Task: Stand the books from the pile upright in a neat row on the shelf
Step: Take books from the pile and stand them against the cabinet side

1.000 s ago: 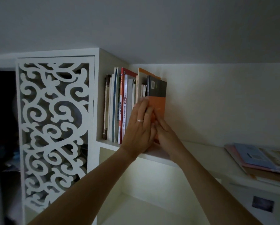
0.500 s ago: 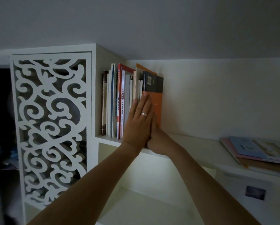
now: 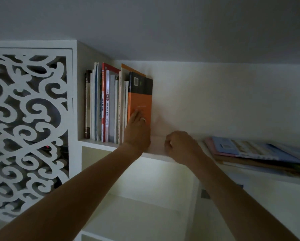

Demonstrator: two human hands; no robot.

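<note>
Several books stand upright in a row [image 3: 107,105] at the left end of the white shelf [image 3: 156,153], against the cabinet side. The rightmost one is an orange book with a dark top band [image 3: 140,98]. My left hand [image 3: 137,131] lies flat with straight fingers against that orange cover. My right hand [image 3: 180,146] hovers just above the shelf's front edge, right of the row, fingers loosely curled and holding nothing. A pile of flat books [image 3: 253,152] with a blue one on top lies at the shelf's right end.
A white carved scroll-pattern panel [image 3: 29,129] fills the left. A lower compartment [image 3: 137,206] opens under the shelf. Bare shelf lies between the row and the pile. The ceiling hangs close above the books.
My right hand has left the orange book and drawn back to the right, toward the pile. My left hand has stayed pressed on the orange cover, sliding a little lower.
</note>
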